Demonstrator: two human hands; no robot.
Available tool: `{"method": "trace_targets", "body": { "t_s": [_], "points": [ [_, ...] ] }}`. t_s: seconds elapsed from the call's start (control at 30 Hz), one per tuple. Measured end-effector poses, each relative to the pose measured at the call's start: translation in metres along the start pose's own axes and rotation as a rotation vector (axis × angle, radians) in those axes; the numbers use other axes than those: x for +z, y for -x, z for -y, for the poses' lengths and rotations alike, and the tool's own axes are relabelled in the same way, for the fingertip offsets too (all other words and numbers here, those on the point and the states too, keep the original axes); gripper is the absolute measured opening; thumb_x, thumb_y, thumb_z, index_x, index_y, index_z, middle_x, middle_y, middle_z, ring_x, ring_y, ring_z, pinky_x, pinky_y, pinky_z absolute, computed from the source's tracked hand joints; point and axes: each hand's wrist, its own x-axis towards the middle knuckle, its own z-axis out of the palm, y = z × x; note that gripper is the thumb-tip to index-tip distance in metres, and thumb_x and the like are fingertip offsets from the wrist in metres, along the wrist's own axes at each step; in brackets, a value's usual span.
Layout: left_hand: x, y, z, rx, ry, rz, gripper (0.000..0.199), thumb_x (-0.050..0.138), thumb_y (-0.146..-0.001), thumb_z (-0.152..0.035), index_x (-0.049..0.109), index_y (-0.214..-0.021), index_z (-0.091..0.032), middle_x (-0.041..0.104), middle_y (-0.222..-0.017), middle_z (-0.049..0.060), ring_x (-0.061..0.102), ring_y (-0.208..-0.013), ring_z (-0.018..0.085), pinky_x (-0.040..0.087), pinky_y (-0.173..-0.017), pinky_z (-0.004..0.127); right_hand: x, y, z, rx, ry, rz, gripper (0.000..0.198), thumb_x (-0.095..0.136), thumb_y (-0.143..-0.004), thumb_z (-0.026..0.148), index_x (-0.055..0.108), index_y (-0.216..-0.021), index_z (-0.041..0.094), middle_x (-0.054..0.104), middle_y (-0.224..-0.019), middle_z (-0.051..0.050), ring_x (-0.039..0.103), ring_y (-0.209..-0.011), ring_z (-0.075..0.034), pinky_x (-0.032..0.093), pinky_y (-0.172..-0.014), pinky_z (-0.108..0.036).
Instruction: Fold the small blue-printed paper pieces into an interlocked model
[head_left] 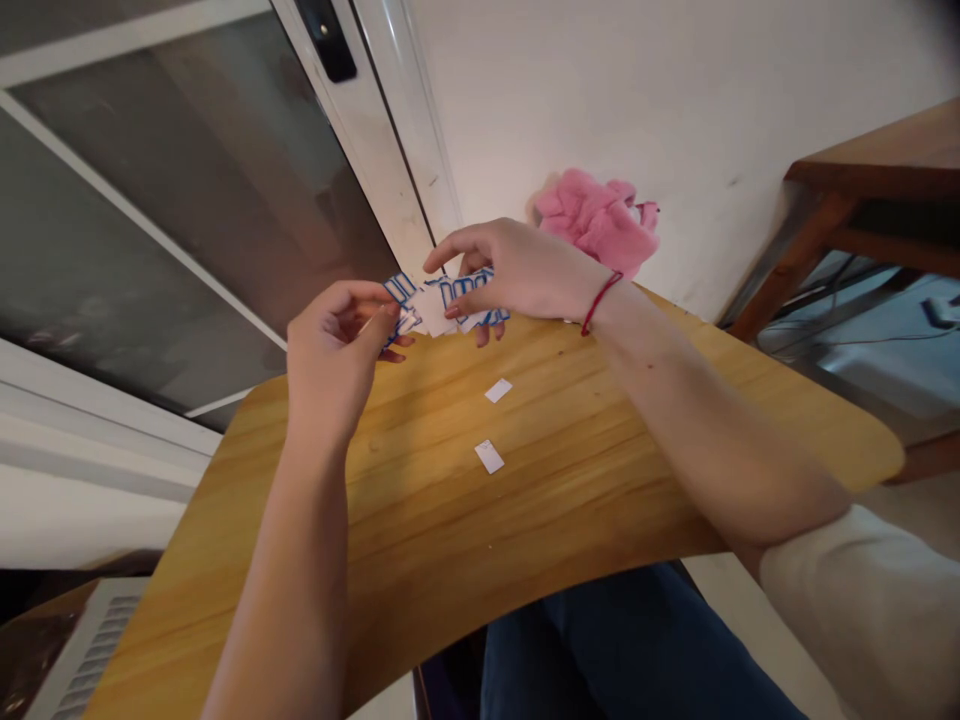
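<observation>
Over the far part of the wooden table (420,500), both hands hold up small white paper pieces (432,308) with blue line markings. My left hand (337,325) pinches the left end of the pieces between thumb and fingers. On the other end, my right hand (510,275) has its thumb over the blue-marked pieces and fingers behind them; its index finger is raised. The pieces overlap in a loose fan between the hands. Below them, two small white paper slips (498,390) lie apart on the tabletop, the nearer one bearing a faint mark.
A pink cloth (596,220) lies against the white wall behind the table. On the left is a sliding glass door (202,170) with a white frame. Another wooden table (877,150) stands at the right, with cables beneath. A white vented box (105,640) is at lower left.
</observation>
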Motion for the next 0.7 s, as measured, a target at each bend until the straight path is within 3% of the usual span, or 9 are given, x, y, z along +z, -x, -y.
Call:
{"method": "trace_targets", "body": {
  "t_s": [0.1, 0.2, 0.3, 0.5, 0.63, 0.7],
  "points": [
    [0.002, 0.000, -0.001, -0.030, 0.042, 0.035, 0.014, 0.067, -0.078, -0.027, 0.064, -0.091, -0.024, 0.066, -0.073, -0.002, 0.065, -0.064, 0.012, 0.052, -0.051, 0.019, 0.000, -0.002, -0.001, -0.007, 0.039, -0.057, 0.029, 0.071, -0.075, 0.017, 0.064, -0.103, 0.017, 0.066, -0.078, 0.000, 0.065, -0.057, -0.010, 0.048, -0.043, -0.015],
    [0.009, 0.002, -0.001, -0.016, 0.073, 0.105, 0.020, 0.068, -0.077, -0.027, 0.062, -0.096, -0.023, 0.066, -0.073, -0.001, 0.065, -0.065, 0.012, 0.054, -0.056, 0.020, 0.002, -0.004, -0.002, -0.067, 0.083, 0.020, 0.018, 0.063, -0.079, 0.011, 0.066, -0.095, 0.018, 0.068, -0.082, 0.003, 0.065, -0.065, -0.008, 0.050, -0.052, -0.013],
    [0.013, 0.003, 0.000, 0.028, 0.053, 0.106, 0.027, 0.071, -0.074, -0.023, 0.061, -0.099, -0.022, 0.067, -0.078, -0.001, 0.066, -0.068, 0.013, 0.056, -0.059, 0.023, 0.002, -0.003, -0.002, -0.143, 0.153, 0.069, 0.022, 0.063, -0.076, 0.007, 0.068, -0.093, 0.021, 0.068, -0.089, 0.004, 0.065, -0.078, -0.009, 0.053, -0.063, -0.014],
    [0.003, 0.001, 0.001, 0.081, -0.007, 0.026, 0.012, 0.065, -0.078, -0.021, 0.064, -0.089, -0.023, 0.066, -0.074, -0.002, 0.066, -0.066, 0.013, 0.056, -0.055, 0.023, -0.006, 0.002, 0.005, -0.078, 0.212, -0.150, 0.030, 0.072, -0.073, 0.019, 0.067, -0.103, 0.019, 0.065, -0.078, 0.001, 0.061, -0.065, -0.011, 0.054, -0.058, -0.021],
    [0.000, 0.001, 0.000, 0.099, 0.040, -0.033, 0.014, 0.062, -0.082, -0.022, 0.064, -0.096, -0.025, 0.068, -0.084, -0.001, 0.066, -0.077, 0.014, 0.058, -0.062, 0.026, -0.012, 0.000, 0.001, -0.131, 0.112, -0.067, 0.025, 0.064, -0.079, 0.015, 0.066, -0.104, 0.018, 0.070, -0.096, -0.002, 0.064, -0.084, -0.013, 0.054, -0.074, -0.024],
    [0.005, 0.002, 0.000, 0.081, 0.094, 0.012, 0.024, 0.064, -0.081, -0.026, 0.063, -0.105, -0.025, 0.069, -0.093, 0.001, 0.066, -0.081, 0.015, 0.059, -0.066, 0.028, -0.011, -0.001, -0.002, -0.197, 0.071, -0.005, 0.029, 0.060, -0.079, 0.009, 0.064, -0.107, 0.018, 0.068, -0.108, -0.002, 0.063, -0.095, -0.013, 0.052, -0.082, -0.024]
  ]
}}
